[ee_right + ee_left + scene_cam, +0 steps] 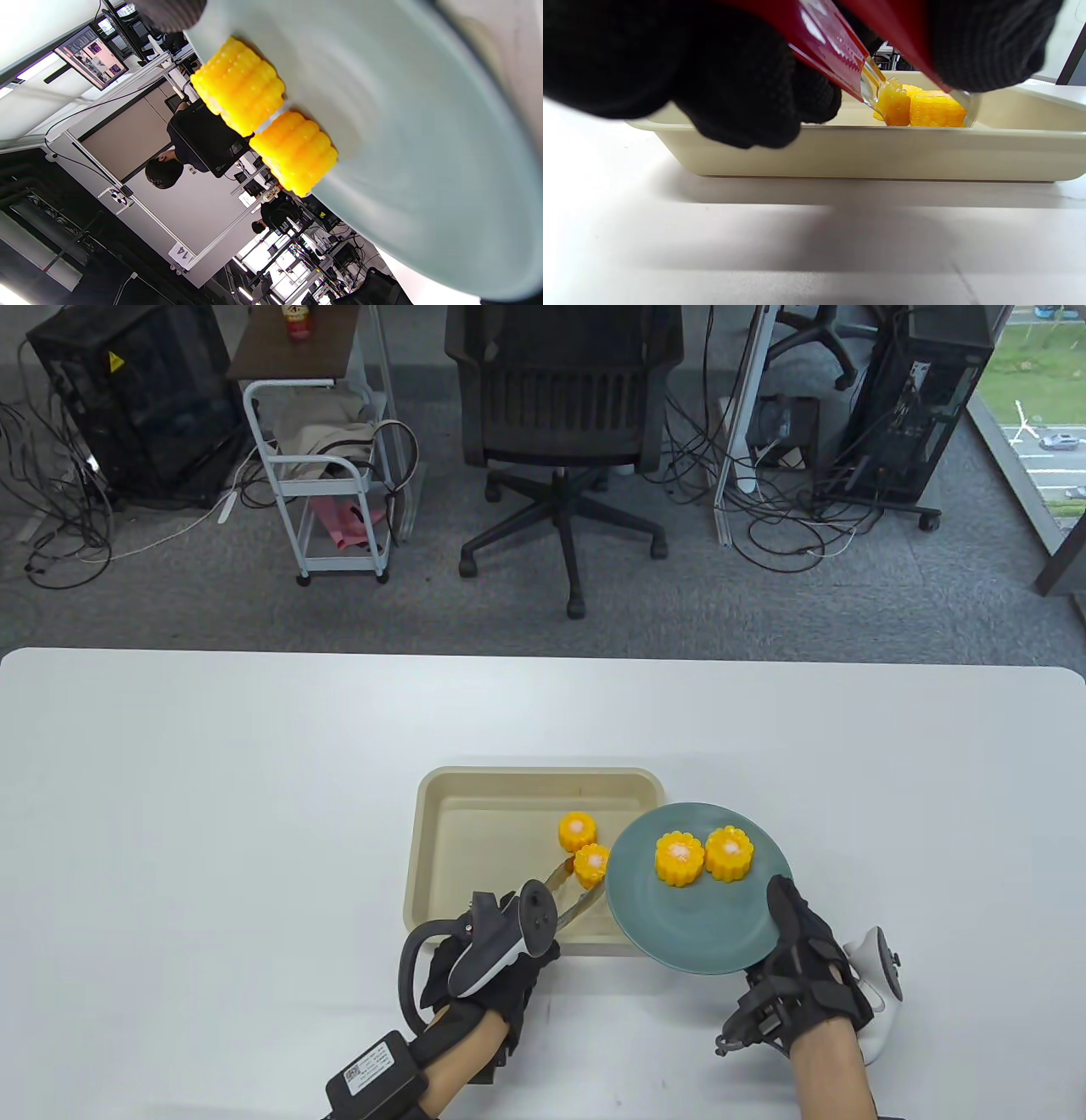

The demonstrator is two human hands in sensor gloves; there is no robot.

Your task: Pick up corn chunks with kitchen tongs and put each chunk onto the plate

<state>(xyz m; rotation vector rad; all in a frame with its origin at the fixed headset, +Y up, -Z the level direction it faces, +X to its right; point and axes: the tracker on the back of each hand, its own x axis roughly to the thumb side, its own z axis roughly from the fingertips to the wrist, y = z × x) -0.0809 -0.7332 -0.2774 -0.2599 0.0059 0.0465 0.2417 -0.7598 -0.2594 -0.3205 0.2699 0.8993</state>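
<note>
My left hand (496, 959) grips red-handled tongs (570, 895) with clear tips, and those tips close around the nearer corn chunk (591, 864) inside the beige tray (441, 848). A second chunk (576, 830) stands just behind it. In the left wrist view the tong tips (882, 91) flank the yellow chunk (935, 111). My right hand (806, 971) holds the grey-blue plate (679, 925) by its near edge, its left part over the tray's right corner. Two corn chunks (680, 858) (730, 853) stand on the plate, seen side by side in the right wrist view (239, 87) (297, 152).
The white table (212, 780) stretches wide on both sides of the tray. A black office chair (564, 398) and a small cart (327, 458) stand on the carpet beyond the table's far edge.
</note>
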